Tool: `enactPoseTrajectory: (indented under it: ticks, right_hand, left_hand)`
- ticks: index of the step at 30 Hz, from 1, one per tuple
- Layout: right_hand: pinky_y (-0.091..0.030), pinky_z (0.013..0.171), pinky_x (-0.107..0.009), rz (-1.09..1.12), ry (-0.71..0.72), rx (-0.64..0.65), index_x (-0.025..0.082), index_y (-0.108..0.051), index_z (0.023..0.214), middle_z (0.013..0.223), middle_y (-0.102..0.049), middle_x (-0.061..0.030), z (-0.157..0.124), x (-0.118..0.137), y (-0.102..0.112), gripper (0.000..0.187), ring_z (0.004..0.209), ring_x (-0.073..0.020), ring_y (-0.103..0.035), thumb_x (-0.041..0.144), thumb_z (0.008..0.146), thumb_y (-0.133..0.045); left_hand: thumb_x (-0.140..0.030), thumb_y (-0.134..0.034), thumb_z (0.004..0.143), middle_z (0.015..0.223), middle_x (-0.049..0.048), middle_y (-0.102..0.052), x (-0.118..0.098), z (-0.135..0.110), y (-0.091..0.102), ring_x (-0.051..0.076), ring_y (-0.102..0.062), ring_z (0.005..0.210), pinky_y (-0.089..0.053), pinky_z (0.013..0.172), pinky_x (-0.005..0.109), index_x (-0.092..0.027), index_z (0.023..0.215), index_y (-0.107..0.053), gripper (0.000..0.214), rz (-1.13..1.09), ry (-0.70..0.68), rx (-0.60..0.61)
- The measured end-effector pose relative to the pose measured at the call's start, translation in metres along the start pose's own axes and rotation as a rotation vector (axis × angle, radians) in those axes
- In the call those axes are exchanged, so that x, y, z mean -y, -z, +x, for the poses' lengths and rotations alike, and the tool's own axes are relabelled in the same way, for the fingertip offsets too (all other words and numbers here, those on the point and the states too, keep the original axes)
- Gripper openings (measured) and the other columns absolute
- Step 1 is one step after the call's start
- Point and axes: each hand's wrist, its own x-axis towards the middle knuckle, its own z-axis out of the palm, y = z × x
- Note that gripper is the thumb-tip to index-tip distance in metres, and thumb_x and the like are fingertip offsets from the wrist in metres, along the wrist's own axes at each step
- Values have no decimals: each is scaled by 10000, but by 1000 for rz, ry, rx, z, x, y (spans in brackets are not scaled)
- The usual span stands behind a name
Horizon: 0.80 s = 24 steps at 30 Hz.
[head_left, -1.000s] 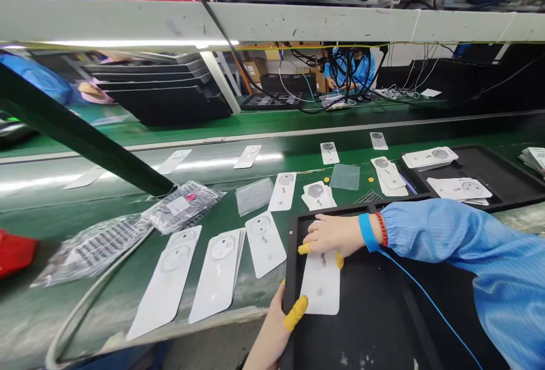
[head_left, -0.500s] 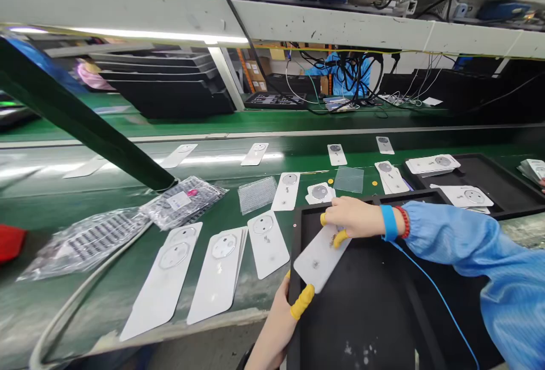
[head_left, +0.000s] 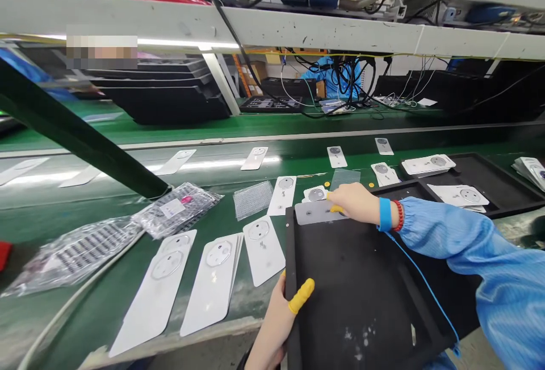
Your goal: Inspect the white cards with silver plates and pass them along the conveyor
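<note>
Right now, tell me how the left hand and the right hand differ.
The right hand lies on a white card at the far end of the black tray, while the left hand holds the tray's near edge. The right wrist wears a blue strap and red beads; neither shows on the left hand, whose wrist meets the frame's edge. Both hands wear yellow finger cots.

A light-blue, fine-striped anti-static sleeve (head_left: 451,239) gathers into a ruffled elastic cuff (head_left: 409,217) — next to it sit a red beaded bracelet (head_left: 399,215) and a blue wrist strap (head_left: 385,214) trailing a thin blue cord (head_left: 430,285). Yellow rubber finger cots (head_left: 301,296) cover fingers on the right hand (head_left: 357,202) and the left hand (head_left: 275,324).
</note>
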Motion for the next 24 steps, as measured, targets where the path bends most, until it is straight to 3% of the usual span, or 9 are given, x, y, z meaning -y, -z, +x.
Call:
enactPoseTrajectory:
  ticks: [4,8,14,18,24]
  right_hand:
    - [-427,675,-279,15,0,-19,132,-595,1018,967,-676,-109,15,-3,-1,132,957,-257,-622,211,923,-550]
    - [-462,747,-327,31,5,-48,102,-582,1086,1092,-633,-142,21,-6,-9,250,1015,-271,-588,301,936,-552]
    - [-484,811,-340,107,-59,-88,130,-510,1267,1126,-640,-121,7,-26,-8,403,1035,-250,-604,325,923,-588]
    - [-499,823,-358,209,-218,-124,148,-507,1301,1143,-665,-119,-12,-80,9,418,1020,-260,-644,319,926,-576]
    - [-556,739,-281,463,-384,-77,112,-642,1155,947,-741,-79,-27,-213,38,336,820,-184,-709,302,878,-629]
  left_hand:
    - [-463,-891,489,1225,172,-681,1,6,3,366,-670,1064,-600,769,392,-149,1270,-560,904,43,-79,-41]
    - [-481,-878,478,1170,167,-708,5,15,6,384,-661,1075,-595,804,406,-130,1257,-586,903,109,-153,-79]
    - [-566,-890,407,1032,166,-753,14,44,8,405,-700,969,-612,759,436,-114,1271,-563,1028,86,-78,-47]
    - [-584,-889,397,1015,132,-761,21,56,9,400,-697,983,-612,776,439,-151,1284,-540,1046,72,-33,-69]
    - [-646,-750,565,1105,154,-724,24,66,12,368,-650,1104,-573,874,401,-125,1227,-525,872,250,-4,-128]
